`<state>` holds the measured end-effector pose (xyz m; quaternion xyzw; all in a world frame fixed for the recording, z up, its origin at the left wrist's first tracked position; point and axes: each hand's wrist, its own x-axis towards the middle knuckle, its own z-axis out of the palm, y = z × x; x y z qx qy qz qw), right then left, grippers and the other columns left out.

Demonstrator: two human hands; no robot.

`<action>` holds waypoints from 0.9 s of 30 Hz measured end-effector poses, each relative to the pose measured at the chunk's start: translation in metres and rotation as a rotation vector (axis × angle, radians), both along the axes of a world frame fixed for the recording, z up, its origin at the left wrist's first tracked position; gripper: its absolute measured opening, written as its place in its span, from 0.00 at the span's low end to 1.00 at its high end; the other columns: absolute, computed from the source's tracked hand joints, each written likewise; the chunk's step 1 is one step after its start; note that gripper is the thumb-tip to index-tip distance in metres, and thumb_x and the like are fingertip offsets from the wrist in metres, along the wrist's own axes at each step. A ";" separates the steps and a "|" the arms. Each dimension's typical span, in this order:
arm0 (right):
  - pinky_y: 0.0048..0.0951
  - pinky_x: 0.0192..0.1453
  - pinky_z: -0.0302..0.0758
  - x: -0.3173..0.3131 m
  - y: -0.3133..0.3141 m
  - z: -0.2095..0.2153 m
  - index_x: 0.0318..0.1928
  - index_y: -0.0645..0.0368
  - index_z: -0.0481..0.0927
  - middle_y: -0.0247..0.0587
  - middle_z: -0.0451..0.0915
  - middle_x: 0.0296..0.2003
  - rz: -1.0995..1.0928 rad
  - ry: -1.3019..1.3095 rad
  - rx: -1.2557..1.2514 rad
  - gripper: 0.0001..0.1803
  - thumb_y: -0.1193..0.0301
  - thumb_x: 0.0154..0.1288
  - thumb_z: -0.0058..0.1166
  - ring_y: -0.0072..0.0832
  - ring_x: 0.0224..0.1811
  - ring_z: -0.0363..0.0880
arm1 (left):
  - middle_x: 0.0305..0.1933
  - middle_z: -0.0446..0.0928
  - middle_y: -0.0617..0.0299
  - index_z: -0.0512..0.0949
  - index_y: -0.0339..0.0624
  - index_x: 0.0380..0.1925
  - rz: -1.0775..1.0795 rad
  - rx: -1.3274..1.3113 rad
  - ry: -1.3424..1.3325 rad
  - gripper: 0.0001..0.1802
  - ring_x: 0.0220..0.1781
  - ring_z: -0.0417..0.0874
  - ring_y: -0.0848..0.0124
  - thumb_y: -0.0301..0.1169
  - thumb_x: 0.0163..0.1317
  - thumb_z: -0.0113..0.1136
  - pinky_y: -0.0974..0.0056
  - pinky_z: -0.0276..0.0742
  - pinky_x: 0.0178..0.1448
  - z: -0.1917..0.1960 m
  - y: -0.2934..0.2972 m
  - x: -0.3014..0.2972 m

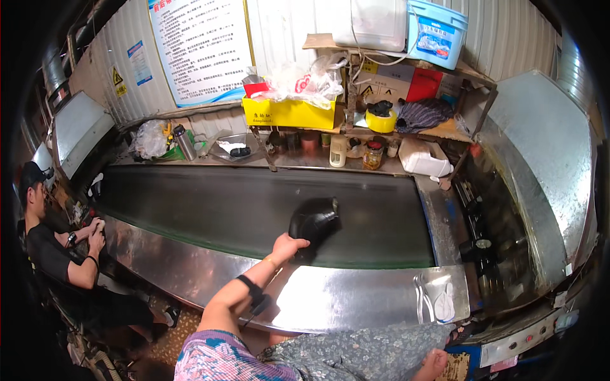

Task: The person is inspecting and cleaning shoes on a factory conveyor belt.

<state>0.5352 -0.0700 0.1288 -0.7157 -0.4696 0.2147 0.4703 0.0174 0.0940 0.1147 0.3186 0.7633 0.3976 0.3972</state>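
Note:
Over the dark conveyor belt (pixel 210 200), my left hand (pixel 289 247) is closed on the near edge of a glossy black piece shaped like a boot (pixel 311 222). Its narrow end, with a paler tip, points away to the right. Whether the piece touches the belt is hard to tell. A black band with a small box sits on my left forearm. My right hand (pixel 433 363) is low at the right beside my patterned clothing, its fingers curled, with nothing visible in them.
A steel ledge (pixel 210 273) runs along the belt's near side, with metal tools (pixel 424 298) and a white glove (pixel 445 303) at its right end. Jars (pixel 372 154) and a yellow box (pixel 289 113) line the back. A co-worker (pixel 57 241) sits at left; machine hoods flank both ends.

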 end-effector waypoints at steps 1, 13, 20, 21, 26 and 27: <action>0.40 0.46 0.72 0.007 -0.001 0.001 0.43 0.64 0.78 0.45 0.78 0.38 -0.004 0.174 -0.060 0.14 0.65 0.68 0.54 0.38 0.39 0.74 | 0.36 0.84 0.52 0.76 0.33 0.50 -0.076 0.053 -0.455 0.31 0.41 0.86 0.58 0.41 0.49 0.68 0.57 0.80 0.48 0.006 -0.007 0.000; 0.39 0.67 0.66 -0.027 0.012 0.167 0.71 0.57 0.57 0.53 0.65 0.65 0.130 0.347 0.579 0.35 0.54 0.70 0.45 0.40 0.60 0.71 | 0.55 0.76 0.43 0.67 0.33 0.61 -1.448 -0.588 -2.302 0.33 0.54 0.81 0.55 0.51 0.69 0.51 0.53 0.81 0.53 0.037 -0.110 0.243; 0.40 0.65 0.70 -0.030 -0.041 0.161 0.54 0.60 0.77 0.56 0.73 0.60 0.394 -0.290 0.146 0.27 0.71 0.51 0.66 0.46 0.64 0.72 | 0.76 0.46 0.39 0.49 0.36 0.73 -1.497 0.868 -0.249 0.59 0.79 0.47 0.48 0.50 0.49 0.72 0.53 0.45 0.78 0.125 -0.106 0.307; 0.41 0.62 0.72 -0.035 -0.041 0.138 0.57 0.57 0.75 0.58 0.72 0.60 0.403 -0.282 0.079 0.29 0.69 0.53 0.67 0.51 0.62 0.73 | 0.76 0.46 0.38 0.49 0.35 0.72 -1.448 0.854 -0.157 0.59 0.79 0.46 0.48 0.46 0.47 0.74 0.53 0.46 0.78 0.113 -0.111 0.324; 0.40 0.57 0.75 0.015 -0.034 0.138 0.60 0.57 0.72 0.61 0.71 0.60 0.497 -0.233 0.072 0.30 0.63 0.58 0.66 0.54 0.59 0.74 | 0.77 0.42 0.36 0.50 0.35 0.72 -1.535 0.708 -0.230 0.54 0.79 0.44 0.47 0.38 0.51 0.73 0.51 0.46 0.77 0.106 -0.097 0.351; 0.40 0.57 0.75 0.022 -0.036 0.131 0.60 0.58 0.72 0.61 0.71 0.60 0.532 -0.229 0.052 0.30 0.63 0.58 0.65 0.54 0.59 0.74 | 0.78 0.41 0.38 0.51 0.35 0.72 -1.539 0.731 -0.111 0.55 0.80 0.44 0.50 0.37 0.49 0.75 0.53 0.46 0.77 0.110 -0.100 0.357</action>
